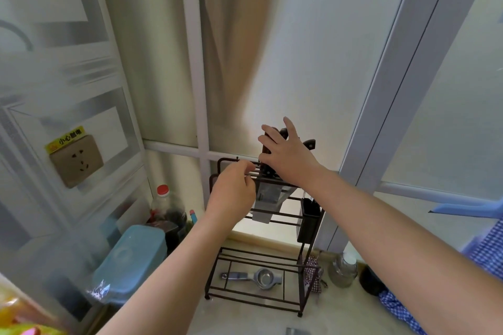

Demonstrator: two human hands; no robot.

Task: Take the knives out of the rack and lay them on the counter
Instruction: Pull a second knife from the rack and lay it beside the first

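Both forearms reached up from the near edge. The left hand (231, 190) pinched the rack (261, 253) top rail; the right hand (285, 156), fingers spread, curled around dark knives (268, 144) standing slotted just beside it, blades below.

Soft daylight through frosted panes (313, 35), blurred left edge, wide-angle bending.

Dark matt metal-wire rack (261, 255), dark wooden-looking knife handles (268, 149), dull steel blades (265, 200), pale glossy counter (340, 315).
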